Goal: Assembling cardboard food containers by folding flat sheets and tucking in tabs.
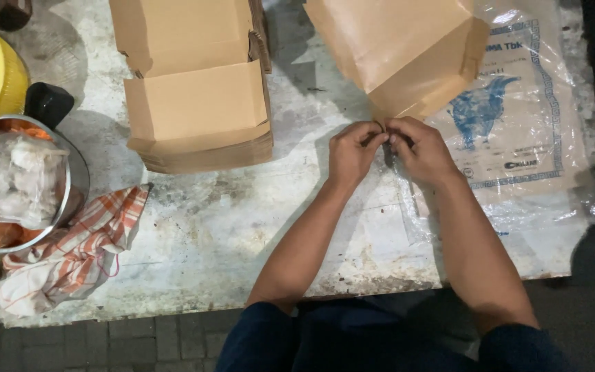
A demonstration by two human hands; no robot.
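Left hand (352,153) and right hand (418,148) meeting fingertip to fingertip — both pinching lower corner of brown paper (401,52) lying over table (242,234); clear plastic sheet (525,138) lying beneath, cardboard boxes (197,89) sitting left.

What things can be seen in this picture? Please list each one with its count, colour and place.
table: one, worn white, fills the middle
flat boxes: one stack, brown, top centre-left
brown paper: one folded sheet, top centre-right, just above the hands
plastic bag: one, clear with blue print, right side of table
cloth: one, orange and white check, left edge
metal pot: one, silver, far left, holding a clear bag of pale pieces
yellow tub: one, top left corner
paving: grey, below the table
left hand: one, centre, fingertips meeting the right hand's
right hand: one, centre, pinching something small I cannot identify
sleeves: two, dark blue, bottom
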